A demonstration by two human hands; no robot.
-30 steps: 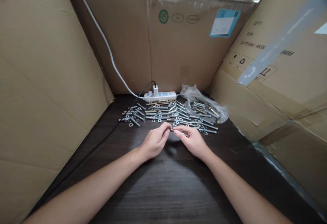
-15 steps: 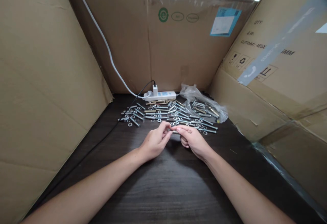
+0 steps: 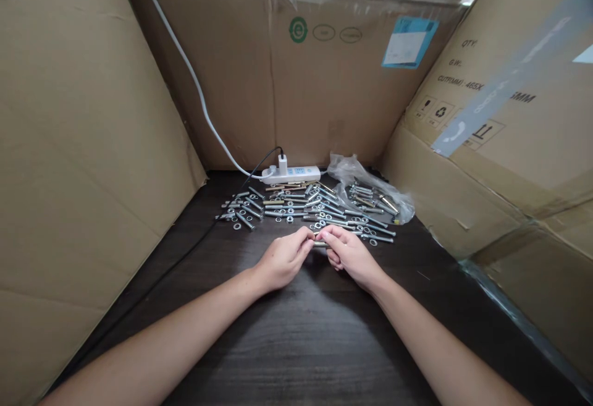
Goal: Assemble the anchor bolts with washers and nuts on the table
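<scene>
Low over the dark table, a short length of a metal bolt shows between my two hands, lying roughly level. My right hand is closed round its right part, the fingers curled beneath. At the bolt's left end, the thumb and fingers of my left hand pinch together; they hide that end, and I cannot tell if a small nut or washer is there. Just beyond the hands lie several loose bolts, with washers and nuts among them.
A white power strip with a plug and cables stands behind the hardware. A clear plastic bag holding more bolts lies at the back right. Cardboard walls enclose the back and both sides. A black cable crosses the table at left.
My left fingers have shifted and closed down at the bolt's end, and the right forefinger has drawn back from its outstretched pose. More of the bolt shows between the hands.
</scene>
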